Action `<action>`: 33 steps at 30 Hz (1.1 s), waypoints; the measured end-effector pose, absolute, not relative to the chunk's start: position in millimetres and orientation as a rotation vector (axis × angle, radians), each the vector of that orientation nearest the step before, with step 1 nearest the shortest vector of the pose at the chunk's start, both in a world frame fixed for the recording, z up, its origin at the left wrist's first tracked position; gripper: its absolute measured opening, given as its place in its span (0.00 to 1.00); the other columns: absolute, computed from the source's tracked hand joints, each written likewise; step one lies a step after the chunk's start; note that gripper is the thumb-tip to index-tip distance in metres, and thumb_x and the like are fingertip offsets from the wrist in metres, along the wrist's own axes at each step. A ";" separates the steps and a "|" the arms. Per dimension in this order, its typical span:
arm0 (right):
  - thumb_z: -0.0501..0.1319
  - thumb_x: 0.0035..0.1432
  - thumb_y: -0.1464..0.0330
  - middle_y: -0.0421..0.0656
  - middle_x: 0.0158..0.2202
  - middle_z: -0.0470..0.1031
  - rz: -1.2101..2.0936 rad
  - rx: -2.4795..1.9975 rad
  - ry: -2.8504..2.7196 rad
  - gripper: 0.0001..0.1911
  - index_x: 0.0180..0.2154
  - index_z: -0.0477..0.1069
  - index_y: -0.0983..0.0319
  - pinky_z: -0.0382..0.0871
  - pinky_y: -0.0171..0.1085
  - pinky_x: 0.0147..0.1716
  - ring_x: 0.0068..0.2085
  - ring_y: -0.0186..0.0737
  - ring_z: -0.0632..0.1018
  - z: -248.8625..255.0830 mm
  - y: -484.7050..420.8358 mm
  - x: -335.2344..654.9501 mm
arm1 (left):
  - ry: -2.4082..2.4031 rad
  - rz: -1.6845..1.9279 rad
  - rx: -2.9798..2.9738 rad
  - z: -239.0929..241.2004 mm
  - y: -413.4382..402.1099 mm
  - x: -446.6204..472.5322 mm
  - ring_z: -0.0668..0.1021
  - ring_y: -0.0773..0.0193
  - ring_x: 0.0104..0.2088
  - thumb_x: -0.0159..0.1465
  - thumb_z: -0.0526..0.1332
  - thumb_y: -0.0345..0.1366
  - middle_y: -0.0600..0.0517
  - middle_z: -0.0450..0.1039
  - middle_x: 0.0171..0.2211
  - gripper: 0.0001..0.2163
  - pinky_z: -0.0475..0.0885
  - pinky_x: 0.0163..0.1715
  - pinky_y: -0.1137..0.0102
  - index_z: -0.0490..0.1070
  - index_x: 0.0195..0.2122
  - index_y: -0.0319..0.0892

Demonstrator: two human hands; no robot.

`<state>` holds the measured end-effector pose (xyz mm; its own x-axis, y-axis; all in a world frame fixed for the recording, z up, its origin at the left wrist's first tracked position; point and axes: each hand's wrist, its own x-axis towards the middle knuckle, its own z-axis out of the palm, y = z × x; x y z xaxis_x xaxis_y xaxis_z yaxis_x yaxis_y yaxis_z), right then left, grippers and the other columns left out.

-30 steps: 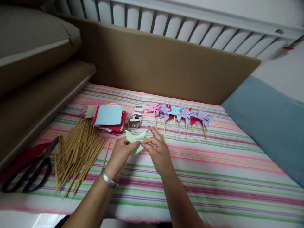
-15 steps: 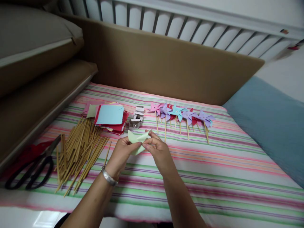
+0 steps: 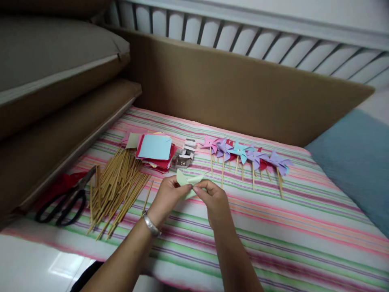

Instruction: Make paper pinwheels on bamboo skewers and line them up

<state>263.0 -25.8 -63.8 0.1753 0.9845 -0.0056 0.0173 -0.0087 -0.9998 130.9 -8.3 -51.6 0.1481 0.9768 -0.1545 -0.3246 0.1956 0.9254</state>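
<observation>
A pale green paper piece [image 3: 184, 178], partly folded with its corners curling up, is held between my two hands above the striped cloth. My left hand [image 3: 170, 194], with a silver bracelet at the wrist, pinches it on the left, thumb near the centre. From the right, my right hand [image 3: 213, 198] grips it between thumb and fingers, the thumbs almost meeting. Just beyond stands a small opened box [image 3: 184, 159] with shiny bits inside. A stack of coloured paper squares [image 3: 155, 147] lies left of the box, and a pile of thin wooden sticks [image 3: 117, 188] lies left of my left hand.
Several finished paper pinwheels [image 3: 239, 151] on sticks lie in a row at the back right. Black-handled scissors [image 3: 71, 202] rest at the left beside a red bag [image 3: 62, 186]. Brown cushions [image 3: 69, 105] rise at the left, and a brown panel [image 3: 227, 85] stands behind.
The view has shifted, so the scene sits further right. Both hands stay on the green paper; the right fingers have drawn in and its right corner is folded closer to the centre.
</observation>
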 end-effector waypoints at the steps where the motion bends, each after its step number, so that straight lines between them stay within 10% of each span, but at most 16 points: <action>1: 0.66 0.43 0.65 0.39 0.26 0.74 1.062 -1.316 -1.074 0.06 0.24 0.73 0.61 0.65 0.37 0.34 0.30 0.37 0.72 -63.7 -25.9 261.8 | 0.949 1.144 0.865 -50.6 -8.2 131.1 0.73 0.67 0.25 0.46 0.68 0.31 0.52 0.77 0.24 0.06 0.65 0.27 0.73 0.78 0.27 0.38; 33: 0.66 0.45 0.66 0.38 0.25 0.74 1.076 -1.320 -1.043 0.06 0.25 0.72 0.61 0.66 0.35 0.31 0.28 0.35 0.72 -61.0 -26.4 261.4 | 0.860 1.094 0.776 -55.6 -8.8 131.1 0.76 0.67 0.27 0.45 0.71 0.33 0.50 0.79 0.27 0.09 0.68 0.30 0.73 0.79 0.29 0.38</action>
